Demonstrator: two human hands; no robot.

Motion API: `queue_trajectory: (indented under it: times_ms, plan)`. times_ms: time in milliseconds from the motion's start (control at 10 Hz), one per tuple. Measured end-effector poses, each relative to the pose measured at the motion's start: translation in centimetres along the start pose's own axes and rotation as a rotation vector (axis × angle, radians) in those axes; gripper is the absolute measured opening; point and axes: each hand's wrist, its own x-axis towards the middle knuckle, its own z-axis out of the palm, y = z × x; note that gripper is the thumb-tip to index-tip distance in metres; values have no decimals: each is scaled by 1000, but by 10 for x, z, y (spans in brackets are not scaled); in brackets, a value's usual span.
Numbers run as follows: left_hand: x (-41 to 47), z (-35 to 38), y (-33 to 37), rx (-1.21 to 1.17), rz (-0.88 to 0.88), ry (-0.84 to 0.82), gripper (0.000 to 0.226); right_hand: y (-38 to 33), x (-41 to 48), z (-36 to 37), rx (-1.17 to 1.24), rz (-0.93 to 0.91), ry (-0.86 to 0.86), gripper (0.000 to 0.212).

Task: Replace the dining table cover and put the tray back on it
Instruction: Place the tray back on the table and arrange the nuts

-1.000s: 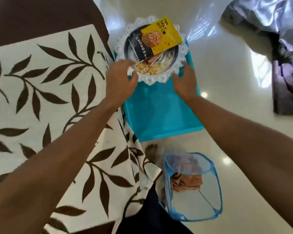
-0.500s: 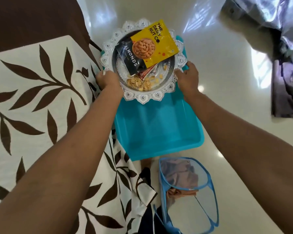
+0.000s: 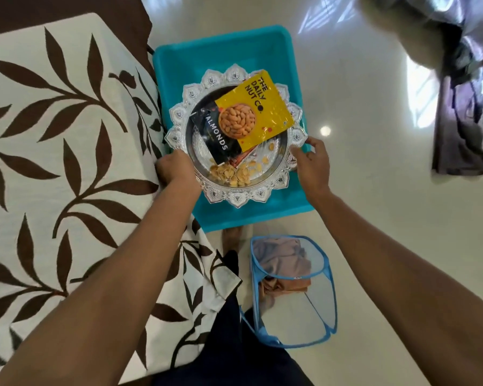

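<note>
While the cover (image 3: 53, 162) lies spread at left, a teal tub (image 3: 221, 51) sits just beside it. Over the tub is the silver tray (image 3: 234, 197), its rim gripped on either side by the left hand (image 3: 176, 169) and right hand (image 3: 313, 162); it carries an almond packet (image 3: 251, 115) and loose nuts (image 3: 232, 174).

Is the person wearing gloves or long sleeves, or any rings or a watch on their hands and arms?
No gloves, no long sleeves. The left hand and right hand are bare, and the left forearm and right forearm are uncovered as far as the picture reaches. No watch, bracelet or ring shows, though some fingers are hidden.
</note>
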Motion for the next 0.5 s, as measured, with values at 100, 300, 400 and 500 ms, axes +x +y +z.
queue_trajectory:
  times_ms: [100, 300, 400, 500]
  plan:
    - [-3, -1, 14, -63, 12, -37, 46, -12, 11, -1, -33, -12, -41, 42]
    - [-14, 1, 59, 12, 30, -181, 24, -41, 39, 6, -52, 4, -17, 22]
    - [-19, -8, 64, 115, 54, -232, 14, -40, 34, 2, -52, 23, 16, 24]
    - [-15, -21, 64, 110, 38, -335, 20, -43, 18, -9, -38, 16, 38, 19]
